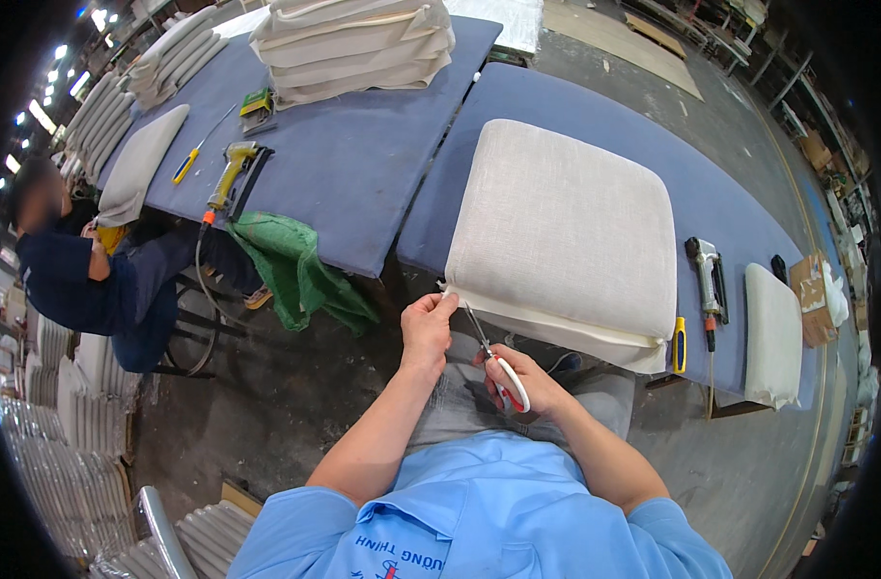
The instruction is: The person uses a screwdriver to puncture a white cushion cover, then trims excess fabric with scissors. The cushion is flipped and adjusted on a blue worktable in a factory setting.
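Note:
A light beige upholstered seat cushion (566, 227) lies on the blue-covered table in front of me. My left hand (427, 331) pinches the fabric edge at its near left corner. In my right hand (529, 381) is a pair of scissors (508, 384) with white and red handles. Their blades point up toward that corner, close to my left fingers and just below the cushion's front edge. Whether the blades touch the fabric I cannot tell.
Right of the cushion lie a yellow-handled tool (679, 345), a staple gun (708, 280) and another cushion (771, 338). On the left table (363, 154) are a second staple gun (233, 179), a screwdriver (185, 166) and stacked covers (353, 48). Green cloth (291, 270) hangs there; a person (93, 270) sits far left.

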### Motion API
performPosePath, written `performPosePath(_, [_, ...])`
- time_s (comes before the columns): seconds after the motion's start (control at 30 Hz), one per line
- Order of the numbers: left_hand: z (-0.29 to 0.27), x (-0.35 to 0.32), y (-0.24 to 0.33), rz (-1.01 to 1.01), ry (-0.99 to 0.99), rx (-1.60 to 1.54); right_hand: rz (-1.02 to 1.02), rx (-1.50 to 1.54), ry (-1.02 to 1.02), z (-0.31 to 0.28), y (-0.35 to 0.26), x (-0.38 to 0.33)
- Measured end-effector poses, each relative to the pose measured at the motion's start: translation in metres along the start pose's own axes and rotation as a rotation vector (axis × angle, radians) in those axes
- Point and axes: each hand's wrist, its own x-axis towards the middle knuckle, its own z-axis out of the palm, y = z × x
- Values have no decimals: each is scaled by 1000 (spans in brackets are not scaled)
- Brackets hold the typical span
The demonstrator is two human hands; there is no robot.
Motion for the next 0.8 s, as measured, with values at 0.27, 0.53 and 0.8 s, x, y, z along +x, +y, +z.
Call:
performPosePath(0.27, [-3,3,-2,2,-9,-7,-54,43,58,4,-1,11])
performPosePath(0.53, [-7,1,6,-35,-56,-44,-63,45,77,3,1,18])
performPosePath(0.8, [-12,-1,9,-49,-86,-63,-2,8,55,-10,-7,27])
